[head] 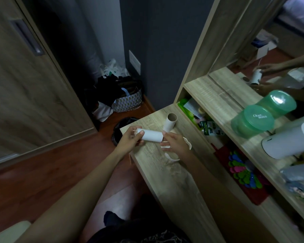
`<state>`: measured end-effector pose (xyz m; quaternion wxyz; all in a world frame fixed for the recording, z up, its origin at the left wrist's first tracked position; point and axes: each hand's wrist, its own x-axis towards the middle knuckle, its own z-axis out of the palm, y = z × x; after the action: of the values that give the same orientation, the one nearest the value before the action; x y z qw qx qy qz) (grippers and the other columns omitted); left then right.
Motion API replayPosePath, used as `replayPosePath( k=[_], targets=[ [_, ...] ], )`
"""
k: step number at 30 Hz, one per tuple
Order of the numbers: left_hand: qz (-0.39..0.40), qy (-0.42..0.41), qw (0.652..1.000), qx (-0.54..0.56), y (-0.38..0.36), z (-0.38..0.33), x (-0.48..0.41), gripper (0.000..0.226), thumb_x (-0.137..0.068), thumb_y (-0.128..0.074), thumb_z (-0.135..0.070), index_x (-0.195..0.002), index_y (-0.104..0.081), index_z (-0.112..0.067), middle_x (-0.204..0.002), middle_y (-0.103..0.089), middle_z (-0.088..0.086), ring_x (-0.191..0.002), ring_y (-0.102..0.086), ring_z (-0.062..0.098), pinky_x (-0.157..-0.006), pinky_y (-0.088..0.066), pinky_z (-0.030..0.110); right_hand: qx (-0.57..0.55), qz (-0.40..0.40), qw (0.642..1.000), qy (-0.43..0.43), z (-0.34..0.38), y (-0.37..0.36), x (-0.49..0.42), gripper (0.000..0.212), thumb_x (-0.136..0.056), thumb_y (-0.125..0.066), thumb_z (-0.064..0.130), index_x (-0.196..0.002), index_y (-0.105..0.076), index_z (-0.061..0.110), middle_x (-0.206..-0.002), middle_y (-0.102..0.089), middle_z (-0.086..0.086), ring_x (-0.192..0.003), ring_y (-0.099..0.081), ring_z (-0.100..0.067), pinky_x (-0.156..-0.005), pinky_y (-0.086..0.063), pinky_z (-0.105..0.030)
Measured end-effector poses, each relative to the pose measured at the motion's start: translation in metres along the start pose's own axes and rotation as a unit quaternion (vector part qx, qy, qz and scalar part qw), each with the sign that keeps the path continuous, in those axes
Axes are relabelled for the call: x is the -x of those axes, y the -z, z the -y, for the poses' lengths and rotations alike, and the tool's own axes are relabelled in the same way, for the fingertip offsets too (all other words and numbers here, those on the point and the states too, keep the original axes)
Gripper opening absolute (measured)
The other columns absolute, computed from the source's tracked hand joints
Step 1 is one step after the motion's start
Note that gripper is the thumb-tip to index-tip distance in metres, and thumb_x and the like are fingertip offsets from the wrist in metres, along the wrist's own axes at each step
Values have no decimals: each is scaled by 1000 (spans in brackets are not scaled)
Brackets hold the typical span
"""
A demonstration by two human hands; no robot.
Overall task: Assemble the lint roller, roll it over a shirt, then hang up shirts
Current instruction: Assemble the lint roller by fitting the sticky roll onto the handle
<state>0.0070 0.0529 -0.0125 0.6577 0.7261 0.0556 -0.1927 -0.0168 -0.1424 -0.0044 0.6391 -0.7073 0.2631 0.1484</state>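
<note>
Both hands (left (130, 138), right (175, 143)) grip a smooth white cylindrical roll (151, 135).

A green plastic jar (252, 121) with a lid stood on the wooden shelf (223, 100), touching the mirror (270, 55) behind it. Just beside it lay a white cylinder (288, 142) on its side. In the compartment below sat colourful plastic pieces (244, 174) on something red. On the floor by the dark wall stood a patterned bag (128, 100) stuffed with dark clothes, and nearer the desk (165, 163) a black bin (120, 128). A wooden wardrobe door (25, 85) filled the left.
</note>
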Motion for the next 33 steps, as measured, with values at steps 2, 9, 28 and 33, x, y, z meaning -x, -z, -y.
replayPosePath(
  k=[2, 9, 28, 33],
  targets=[
    [6, -4, 1000, -4, 1, 0, -1, 33, -96, -57, -23, -125, -53, -9, -114, -58, 16, -72, -65, 17, -62, -55, 17, -60, 13, 998, -27, 0, 2, 0, 32, -90, -63, 31, -113, -60, 9, -104, -69, -17, -86, -71, -27, -80, -58, -43],
    [36, -10, 999, 9, -3, -2, -2, 36, -95, -58, -23, -129, -53, -12, -121, -55, 17, -74, -67, 16, -66, -55, 16, -150, 71, 985, -44, 3, 3, 6, 5, -95, -56, 21, -98, -59, 20, -104, -65, -15, -77, -72, -22, -65, -59, -30],
    [49, -44, 997, -27, 5, 0, -2, 29, -89, -67, -26, -119, -66, -25, -125, -55, 2, -117, -58, 25, -99, -51, 37, -200, 51, 977, -62, 5, 13, 4, 8, -91, -61, 17, -97, -63, 14, -120, -57, -24, -87, -70, -30, -65, -60, -30],
    [79, -25, 996, -28, 5, -5, -4, 29, -90, -66, -27, -119, -65, -24, -125, -54, 1, -108, -61, 20, -91, -53, 26, -193, 62, 978, -58, 3, 18, 3, 12, -90, -61, 18, -101, -62, 13, -123, -55, -25, -94, -69, -32, -68, -59, -31]
  ],
)
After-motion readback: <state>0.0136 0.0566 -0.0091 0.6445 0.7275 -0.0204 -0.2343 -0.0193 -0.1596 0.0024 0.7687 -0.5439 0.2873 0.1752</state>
